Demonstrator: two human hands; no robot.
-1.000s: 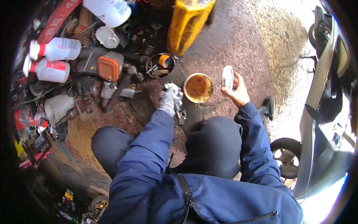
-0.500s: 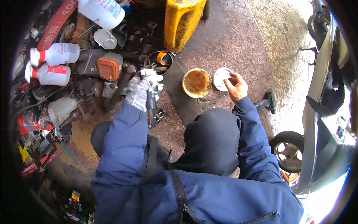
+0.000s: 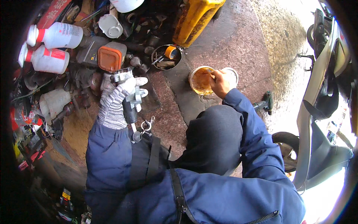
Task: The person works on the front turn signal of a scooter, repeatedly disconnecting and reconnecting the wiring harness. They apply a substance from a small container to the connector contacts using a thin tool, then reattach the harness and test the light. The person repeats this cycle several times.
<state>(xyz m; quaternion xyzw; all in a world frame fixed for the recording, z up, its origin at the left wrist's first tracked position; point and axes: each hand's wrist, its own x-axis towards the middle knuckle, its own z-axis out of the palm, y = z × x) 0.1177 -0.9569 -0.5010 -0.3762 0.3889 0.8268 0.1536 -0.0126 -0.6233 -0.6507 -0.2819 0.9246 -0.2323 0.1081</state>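
My left hand [image 3: 118,98], in a grey-and-white knit glove, is closed around a metal mechanical part [image 3: 131,100]. It has a dark cylindrical body, a lighter bracket, and a ring and link dangling from its lower end. My bare right hand [image 3: 220,83] reaches over a round tub [image 3: 200,89] of amber, grease-like paste. Its fingers are bent together at the paste's right side; whether they hold anything is hidden. Behind that hand, a round white lid [image 3: 234,75] lies partly covered on the floor, right beside the tub.
A round metal can [image 3: 166,67] holds an orange tape roll [image 3: 171,52] and small tools. Left lie white bottles [image 3: 59,35], an orange-lidded container [image 3: 111,58] and dark metal parts. A yellow jug [image 3: 195,22] stands at the back; a scooter [image 3: 320,138] is at right.
My right hand has moved left from the white lid to the paste tub, its fingers now bent over it. My left hand has shifted left with the metal part. The view has moved slightly.
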